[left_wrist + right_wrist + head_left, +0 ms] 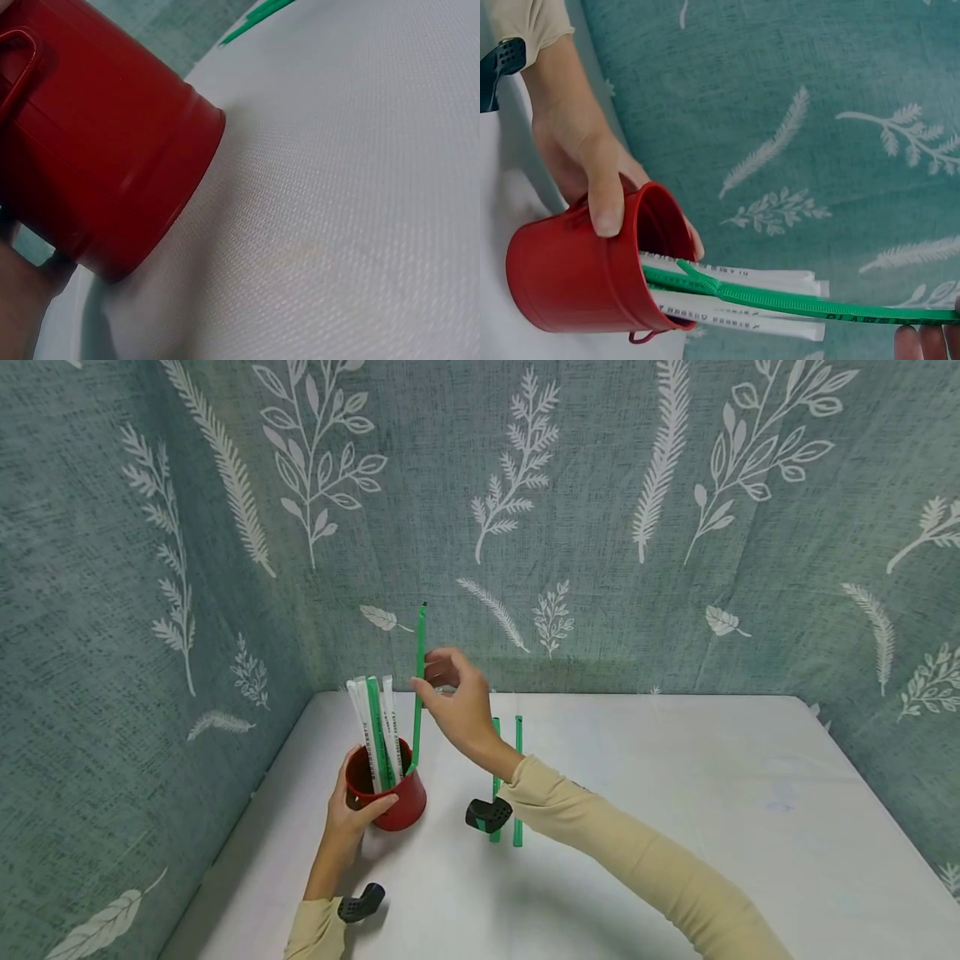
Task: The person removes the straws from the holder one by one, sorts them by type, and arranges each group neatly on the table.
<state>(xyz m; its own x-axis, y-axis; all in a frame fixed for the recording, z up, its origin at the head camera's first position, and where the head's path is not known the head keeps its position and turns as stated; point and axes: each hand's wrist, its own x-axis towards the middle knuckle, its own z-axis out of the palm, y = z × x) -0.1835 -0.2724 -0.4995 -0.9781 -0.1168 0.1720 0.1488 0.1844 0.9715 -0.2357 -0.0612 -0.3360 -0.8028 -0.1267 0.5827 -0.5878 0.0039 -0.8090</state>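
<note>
Gripping the red bucket at its rim, the left hand is holding it at the left of the white table. The right hand is pinching a green strip, its lower end hanging at the bucket's mouth. White sticks are standing inside; two other strips are lying nearby.

Held green stick: I can make out "PLA" in dark capitals toward its held end, from my right wrist view; the letters after that are too unclear for me.
White sticks in the red cup, near the left edge of the table: I see small dark print along at least 2, too blurred to read.
</note>
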